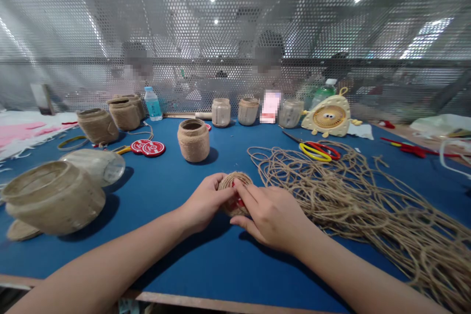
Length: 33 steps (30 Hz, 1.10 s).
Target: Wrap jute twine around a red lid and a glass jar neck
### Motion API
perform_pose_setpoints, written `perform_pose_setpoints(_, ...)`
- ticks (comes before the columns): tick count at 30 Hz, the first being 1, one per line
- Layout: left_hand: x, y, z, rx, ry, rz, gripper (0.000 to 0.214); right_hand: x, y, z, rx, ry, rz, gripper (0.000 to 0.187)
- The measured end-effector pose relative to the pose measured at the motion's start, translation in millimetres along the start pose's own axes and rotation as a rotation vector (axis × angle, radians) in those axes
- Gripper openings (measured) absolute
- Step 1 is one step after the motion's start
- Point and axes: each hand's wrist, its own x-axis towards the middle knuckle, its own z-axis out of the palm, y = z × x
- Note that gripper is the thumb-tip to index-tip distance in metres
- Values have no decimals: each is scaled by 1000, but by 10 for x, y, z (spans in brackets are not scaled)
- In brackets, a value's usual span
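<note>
A round red lid partly wound with jute twine (235, 185) lies on the blue table (206, 265) in front of me. My left hand (202, 203) grips its left edge with curled fingers. My right hand (268, 213) lies over its right side, fingers pressing twine onto it. A big loose pile of jute twine (353, 201) spreads to the right, touching the lid.
Twine-wrapped jars stand about: one behind the lid (193, 140), several at the left (55, 201) and along the perforated screen (235, 44). Red round lids (149, 147), scissors (318, 151), a water bottle (152, 103) and a small fan (327, 117) lie further back. People sit behind the screen.
</note>
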Motion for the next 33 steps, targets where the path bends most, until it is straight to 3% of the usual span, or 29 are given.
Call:
perform_pose_setpoints(5, -1, 15, 8, -46, 15, -7, 13, -11, 88, 35, 34, 69, 41, 28)
perform_pose_setpoints(11, -21, 26, 11, -5, 37, -19, 14, 14, 170, 82, 234, 113, 335, 32)
perform_pose_setpoints(16, -15, 38, 6, 10, 39, -28, 13, 54, 207, 103, 451, 10, 348, 24)
perform_pose_setpoints(20, 2, 46, 4, 24, 21, -34, 13, 78, 227, 91, 566, 20, 376, 21)
perform_pose_setpoints(33, -18, 30, -23, 159, 24, 46, 27, 81, 150, 47, 627, 64, 340, 19)
